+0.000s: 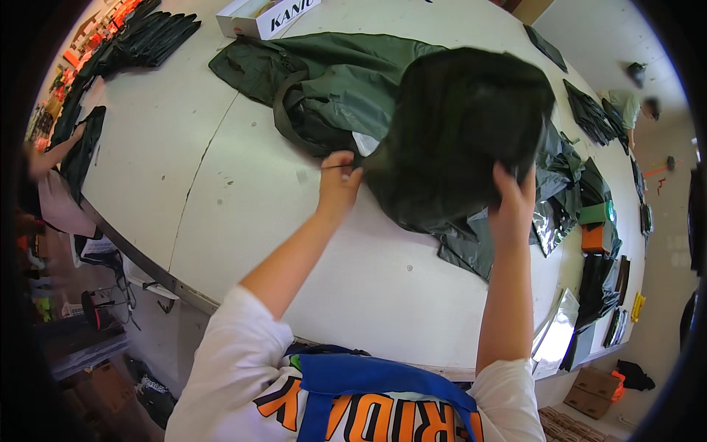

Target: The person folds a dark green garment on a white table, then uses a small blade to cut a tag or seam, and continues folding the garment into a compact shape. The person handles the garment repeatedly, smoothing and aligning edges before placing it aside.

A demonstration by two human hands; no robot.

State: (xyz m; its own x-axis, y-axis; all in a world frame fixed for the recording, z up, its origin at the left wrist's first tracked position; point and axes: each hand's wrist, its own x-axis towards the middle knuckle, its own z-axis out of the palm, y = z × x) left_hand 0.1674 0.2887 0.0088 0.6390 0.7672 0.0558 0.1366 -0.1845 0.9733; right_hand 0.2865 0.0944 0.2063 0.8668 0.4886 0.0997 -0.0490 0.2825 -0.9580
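A dark green waterproof garment (pixel 353 85), by its look a raincoat, is spread in loose folds across the white table. My right hand (pixel 513 199) grips a broad, dark, rounded part of it, lifted toward me and smeared by motion. The thumb shows on the near face; the other fingers are mostly hidden behind the fabric. To the left, my left hand (pixel 339 184) is closed in a pinch at the garment's edge, where a thin dark strip or cord runs between the fingers. Just beyond it, a small white patch (pixel 364 144) shows among the folds.
At the far edge stands an open white box (pixel 269 16). Dark folded garments (pixel 143 44) lie at the far left, where another person's arm (pixel 55 158) reaches in. On the right are clear plastic packaging (pixel 556 335), an orange-and-green box (pixel 596 228) and more dark bundles.
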